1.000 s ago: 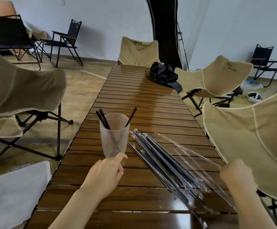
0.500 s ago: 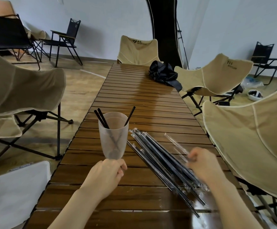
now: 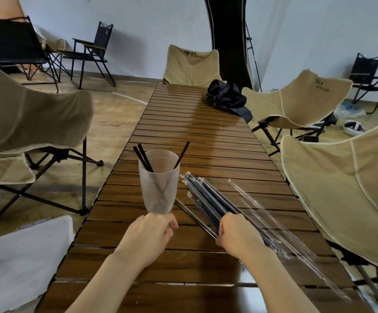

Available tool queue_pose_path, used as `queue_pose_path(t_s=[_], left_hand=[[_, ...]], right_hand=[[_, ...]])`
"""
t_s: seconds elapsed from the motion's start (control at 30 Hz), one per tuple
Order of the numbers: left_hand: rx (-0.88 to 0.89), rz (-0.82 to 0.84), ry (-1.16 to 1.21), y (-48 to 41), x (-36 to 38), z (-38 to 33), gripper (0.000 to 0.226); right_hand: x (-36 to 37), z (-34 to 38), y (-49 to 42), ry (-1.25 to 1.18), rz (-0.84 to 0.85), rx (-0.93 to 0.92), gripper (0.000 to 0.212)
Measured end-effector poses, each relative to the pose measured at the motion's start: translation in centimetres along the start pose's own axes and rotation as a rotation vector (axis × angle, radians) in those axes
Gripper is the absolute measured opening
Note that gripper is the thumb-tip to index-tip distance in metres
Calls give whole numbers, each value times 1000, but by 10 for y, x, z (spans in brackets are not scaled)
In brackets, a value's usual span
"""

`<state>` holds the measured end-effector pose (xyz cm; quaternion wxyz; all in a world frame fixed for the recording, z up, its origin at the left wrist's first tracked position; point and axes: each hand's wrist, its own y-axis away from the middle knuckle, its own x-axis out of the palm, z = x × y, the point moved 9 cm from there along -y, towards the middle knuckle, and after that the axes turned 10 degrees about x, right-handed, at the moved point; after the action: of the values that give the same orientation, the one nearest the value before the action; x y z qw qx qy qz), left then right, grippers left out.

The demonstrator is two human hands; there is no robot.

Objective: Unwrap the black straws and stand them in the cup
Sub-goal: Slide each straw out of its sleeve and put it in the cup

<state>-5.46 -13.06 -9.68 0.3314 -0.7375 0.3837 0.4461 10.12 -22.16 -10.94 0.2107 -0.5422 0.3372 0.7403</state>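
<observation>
Long brown slatted wooden table (image 3: 194, 136), running away from the seated person toward 12 o'clock. Beige fabric camp chairs (image 3: 301, 98) ring it. Black folding chairs (image 3: 104, 36) stand against the pale wall at 10 o'clock. Crumpled black cloth bundle (image 3: 226, 98) lies on the far end of the table, 1 o'clock.

Container: one translucent frosted plastic cup (image 3: 158, 188), upright, just ahead of the person, slightly toward 11 o'clock. Inside it are three unwrapped black straws (image 3: 145, 157), all leaning. Two rest side by side on the rim at 10 o'clock; the third leans out at 2 o'clock. Their lower ends cross near the cup bottom, seen dimly through the wall.

Just beside the cup, at its 3 o'clock, is a loose pile of wrapped straws (image 3: 206, 195), black inside clear plastic sleeves. It lies flat on the slats, slanting from 11 o'clock to 5 o'clock. Empty clear sleeves (image 3: 271, 222) lie along the pile's right side, reaching toward the table's near right edge.

Left hand (image 3: 147, 236): fingers curled in about the foot of the cup, holding it where it stands on the table. Right hand (image 3: 240, 236): closed round the near part of the wrapped straws, sleeve ends sticking out past the wrist. Hands near each other, not touching.

White panel (image 3: 25, 256) off the table at 8 o'clock.
</observation>
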Motion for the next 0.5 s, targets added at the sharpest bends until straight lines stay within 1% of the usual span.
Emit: queue_pose_path(t_s=[0.07,0.13,0.2,0.3,0.4,0.5], left_hand=[[38,-22,12,-2,-4,-5,24],[101,-36,6,-4,-7,-14,29],[159,-54,-11,-5,-10,-23,37],[223,-98,-61,-5,-18,-33,45],[239,-111,-110,-4,-20,-36,49],[246,-101,-117,-4,-18,-37,49]], right_hand=[[-5,1,3,6,-1,-17,18],[-14,-1,4,-9,-7,-32,23],[-26,-5,4,-41,-8,-61,21],[-38,-5,8,-91,57,-150,35],[-45,-3,12,-155,123,-199,39],[-53,-12,16,-201,152,-184,40]])
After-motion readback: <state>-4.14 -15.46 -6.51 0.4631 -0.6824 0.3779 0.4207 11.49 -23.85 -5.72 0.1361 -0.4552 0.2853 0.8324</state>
